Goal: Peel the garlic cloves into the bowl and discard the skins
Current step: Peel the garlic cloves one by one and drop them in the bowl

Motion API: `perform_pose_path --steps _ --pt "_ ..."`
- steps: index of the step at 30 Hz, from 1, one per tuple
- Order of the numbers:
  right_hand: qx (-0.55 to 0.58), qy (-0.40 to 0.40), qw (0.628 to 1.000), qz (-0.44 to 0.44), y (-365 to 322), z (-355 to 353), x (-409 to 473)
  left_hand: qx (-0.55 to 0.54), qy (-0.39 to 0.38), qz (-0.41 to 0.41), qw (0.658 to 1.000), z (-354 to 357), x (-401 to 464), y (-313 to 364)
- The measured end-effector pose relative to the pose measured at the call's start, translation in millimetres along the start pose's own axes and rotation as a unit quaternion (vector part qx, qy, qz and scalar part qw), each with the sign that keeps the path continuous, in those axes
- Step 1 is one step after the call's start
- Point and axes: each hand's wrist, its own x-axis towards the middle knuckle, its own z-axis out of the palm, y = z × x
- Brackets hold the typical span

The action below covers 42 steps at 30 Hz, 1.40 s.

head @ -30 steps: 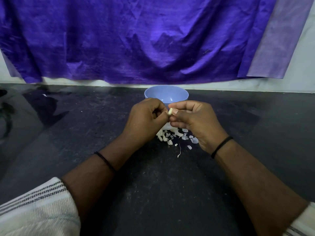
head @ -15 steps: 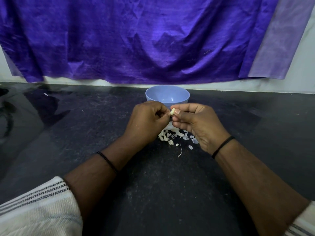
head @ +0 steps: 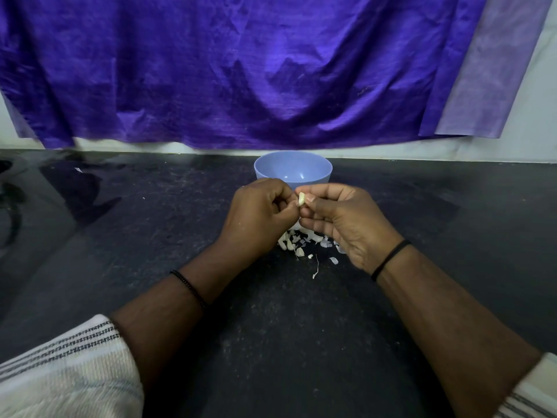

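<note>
Both my hands meet mid-frame over the black counter [head: 90, 236]. My right hand [head: 346, 221] pinches a garlic clove [head: 301, 198]; my left hand [head: 259, 215] has fingers curled against it. Blue bowl [head: 293, 171] just behind, skins [head: 304, 244] scattered below. Purple cloth [head: 241, 70] fills the upper frame.

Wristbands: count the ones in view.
2: one black wristband on the left wrist, one wristband on the right wrist. Sleeves could hide more.
</note>
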Motion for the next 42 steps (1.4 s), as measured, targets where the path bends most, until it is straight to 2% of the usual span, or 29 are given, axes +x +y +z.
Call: perform_pose_path --steps 4,11,17,22,29,42 --pt "-0.003 0.0 1.0 -0.004 1 0 1 -0.028 -0.003 -0.041 0.999 1 0 -2" --pt "-0.061 0.023 0.995 -0.082 1 2 -1 -0.187 -0.029 -0.124 0.974 -2 -1 2" --pt "0.001 0.018 0.999 -0.041 4 7 -2 -0.283 0.02 -0.174 0.943 0 -2 3" --pt "0.003 0.013 0.997 -0.078 4 6 -1 -0.274 0.033 -0.164 0.947 -3 -1 5" --pt "-0.074 0.038 0.987 -0.138 7 5 1 -0.267 0.014 -0.162 0.95 -5 -2 8" --pt "-0.085 0.035 0.982 -0.164 6 4 1 -0.287 0.011 -0.156 0.945 -6 0 6"
